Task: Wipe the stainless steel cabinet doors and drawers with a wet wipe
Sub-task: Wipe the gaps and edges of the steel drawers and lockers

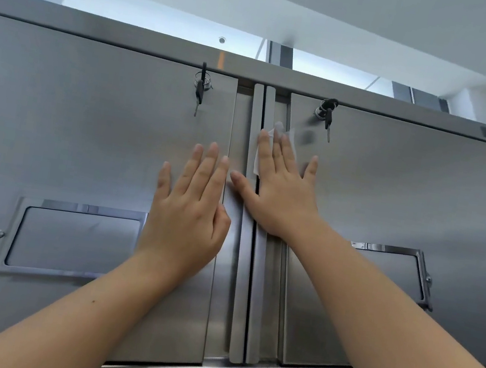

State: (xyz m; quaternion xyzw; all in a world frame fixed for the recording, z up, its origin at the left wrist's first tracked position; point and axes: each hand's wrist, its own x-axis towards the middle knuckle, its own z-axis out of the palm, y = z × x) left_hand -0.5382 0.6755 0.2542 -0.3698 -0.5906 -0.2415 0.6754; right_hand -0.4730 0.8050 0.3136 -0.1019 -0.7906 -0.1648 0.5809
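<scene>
View: looking up at an overhead stainless steel cabinet, both arms raised to it.
Left door (85, 135): closed; key (199, 93) hangs from the lock near its top right corner; framed label holder (69, 240) low on the panel.
Right door (407, 192): closed; second key (328, 122) hangs from the lock near its top left corner; another label holder (393, 269) low down, partly behind the right forearm.
Handles (246, 247): two vertical bars side by side, down the centre where the doors meet.
Left hand (191, 207): flat on the left door's right edge, fingers straight and slightly spread, holding nothing.
Right hand (278, 189): laid flat across the handles and the right door's left edge, fingers straight, thumb out to the left, pressing on the wet wipe.
Wet wipe (277, 132): white, pinned under the right fingertips, just left of the second key; its top and left edges show past the fingers.
</scene>
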